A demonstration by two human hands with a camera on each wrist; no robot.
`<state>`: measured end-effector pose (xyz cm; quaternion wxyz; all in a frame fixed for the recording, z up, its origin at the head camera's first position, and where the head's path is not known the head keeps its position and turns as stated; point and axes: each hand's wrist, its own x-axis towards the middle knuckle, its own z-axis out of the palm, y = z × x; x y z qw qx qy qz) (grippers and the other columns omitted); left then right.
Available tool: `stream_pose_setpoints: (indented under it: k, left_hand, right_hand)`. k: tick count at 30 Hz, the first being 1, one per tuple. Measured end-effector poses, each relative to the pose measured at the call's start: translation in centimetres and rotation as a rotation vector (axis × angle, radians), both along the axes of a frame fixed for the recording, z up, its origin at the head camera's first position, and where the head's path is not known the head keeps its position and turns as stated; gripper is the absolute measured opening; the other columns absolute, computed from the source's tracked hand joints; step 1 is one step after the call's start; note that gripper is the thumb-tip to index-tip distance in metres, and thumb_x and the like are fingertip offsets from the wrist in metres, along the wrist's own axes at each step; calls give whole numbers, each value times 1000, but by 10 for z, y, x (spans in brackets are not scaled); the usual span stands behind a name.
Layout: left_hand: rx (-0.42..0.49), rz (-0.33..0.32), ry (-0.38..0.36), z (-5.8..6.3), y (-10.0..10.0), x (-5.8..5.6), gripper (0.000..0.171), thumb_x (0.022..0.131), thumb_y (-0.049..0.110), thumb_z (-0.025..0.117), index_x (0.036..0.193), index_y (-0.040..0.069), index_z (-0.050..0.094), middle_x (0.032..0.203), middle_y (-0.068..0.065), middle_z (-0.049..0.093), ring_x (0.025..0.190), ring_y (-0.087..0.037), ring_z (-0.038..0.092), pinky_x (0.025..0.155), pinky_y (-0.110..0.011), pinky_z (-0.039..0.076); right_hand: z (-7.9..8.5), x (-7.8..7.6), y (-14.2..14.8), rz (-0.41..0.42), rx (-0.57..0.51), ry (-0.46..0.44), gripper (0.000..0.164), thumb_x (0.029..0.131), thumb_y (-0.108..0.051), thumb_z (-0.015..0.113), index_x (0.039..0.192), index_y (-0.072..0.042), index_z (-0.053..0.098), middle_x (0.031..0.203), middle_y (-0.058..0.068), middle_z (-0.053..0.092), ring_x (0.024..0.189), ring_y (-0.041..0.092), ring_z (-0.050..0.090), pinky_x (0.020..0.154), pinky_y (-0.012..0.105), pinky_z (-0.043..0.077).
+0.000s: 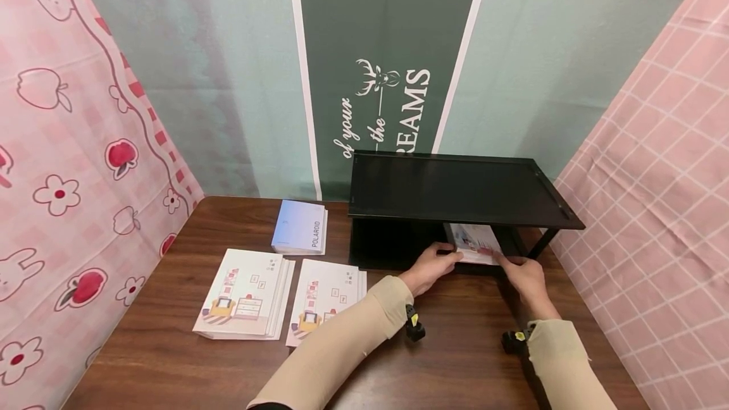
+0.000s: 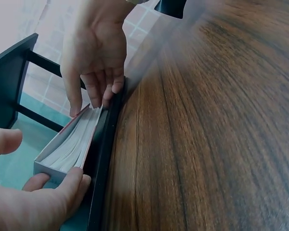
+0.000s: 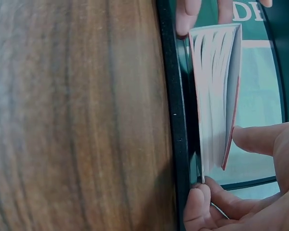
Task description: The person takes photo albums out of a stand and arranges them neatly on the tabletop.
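Note:
A white photo album (image 1: 473,242) with a printed cover lies on the lower tier of a black two-tier rack (image 1: 455,188), partly hidden beneath the top board. My left hand (image 1: 429,267) holds its spine end, fingertips at the lower corner in the left wrist view. At the opposite end, my right hand (image 1: 529,277) grips the album, thumb on the cover edge and fingers low at the end in the right wrist view. The album's pages (image 3: 214,101) face the front, between its slightly spread covers.
Left of the rack, a blue album marked POLAROID (image 1: 299,226) lies behind two stacks of white albums, one at the left (image 1: 245,290) and one (image 1: 324,296) partly covered by my left sleeve. The rack's front rail (image 2: 106,144) runs along the wooden table (image 1: 455,347). Fabric hangs behind.

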<state>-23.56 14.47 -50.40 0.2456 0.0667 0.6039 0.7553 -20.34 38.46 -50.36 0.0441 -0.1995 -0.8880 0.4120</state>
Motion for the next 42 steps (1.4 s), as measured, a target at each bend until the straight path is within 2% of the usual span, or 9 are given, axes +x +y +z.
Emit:
stream_pose_setpoints:
  k: [3, 6, 9, 13, 17, 23, 30, 36, 42]
  left_hand:
    - [7, 21, -3, 2, 1, 1, 43, 106, 20, 70, 143, 2, 58, 135, -11, 60, 134, -36, 62, 112, -39, 53]
    - [21, 39, -10, 2, 2, 2, 40, 105, 18, 70, 140, 0, 59, 130, -10, 61, 133, -38, 62, 111, -39, 54]
    - [29, 76, -21, 1, 4, 3, 35, 105, 16, 71, 134, -1, 62, 123, -10, 63, 129, -40, 64, 109, -40, 55]
    - [29, 143, -36, 0, 6, 5, 25, 104, 14, 72, 123, -1, 66, 111, -11, 66, 118, -38, 69, 104, -40, 59]
    - [31, 181, -43, -2, 6, 5, 21, 104, 12, 72, 119, -1, 66, 108, -14, 69, 112, -37, 72, 100, -39, 61]
    - [71, 187, -57, -6, 4, 6, 25, 103, 11, 73, 122, -2, 63, 107, -15, 69, 109, -40, 72, 98, -40, 62]
    - [77, 194, -55, -7, 1, 8, 40, 103, 13, 74, 136, -5, 59, 109, -23, 70, 107, -45, 73, 94, -39, 64]
    - [57, 191, -53, -8, -2, 11, 42, 103, 13, 74, 137, -6, 59, 107, -24, 70, 108, -48, 73, 90, -37, 65]
    - [28, 187, -46, -3, -10, 15, 36, 102, 16, 76, 129, -2, 61, 103, -19, 70, 95, -38, 78, 82, -33, 66]
  right_hand:
    - [3, 0, 1, -5, -31, -4, 69, 104, -45, 67, 132, 18, 65, 117, 34, 68, 96, 35, 68, 77, 34, 57]
    - [4, 1, 2, -11, -71, 0, 68, 103, -44, 69, 133, 17, 65, 98, 18, 70, 79, 17, 63, 63, 24, 53]
    - [3, 2, 3, -8, -108, -3, 67, 104, -42, 69, 135, 17, 63, 96, 12, 69, 78, 11, 61, 64, 23, 55]
    - [2, 3, 3, -3, -145, -11, 69, 103, -42, 71, 138, 17, 61, 105, 14, 68, 81, 10, 59, 67, 23, 56]
    - [3, 5, 1, 1, -162, -32, 71, 103, -43, 71, 141, 15, 59, 105, 12, 67, 81, 12, 60, 67, 24, 55]
    - [3, 10, -2, 9, -187, -55, 73, 103, -45, 72, 144, 14, 58, 98, 4, 65, 81, 13, 59, 67, 25, 53]
    - [2, 15, -6, 5, -197, -54, 72, 102, -47, 73, 143, 12, 59, 93, -6, 61, 79, 12, 58, 67, 24, 53]
    - [4, 20, -11, 17, -206, -48, 71, 103, -45, 72, 142, 12, 59, 94, -4, 63, 79, 12, 59, 67, 25, 52]
    - [7, 26, -16, 29, -213, -59, 73, 103, -47, 70, 145, 11, 56, 99, 2, 66, 82, 12, 59, 68, 26, 52]
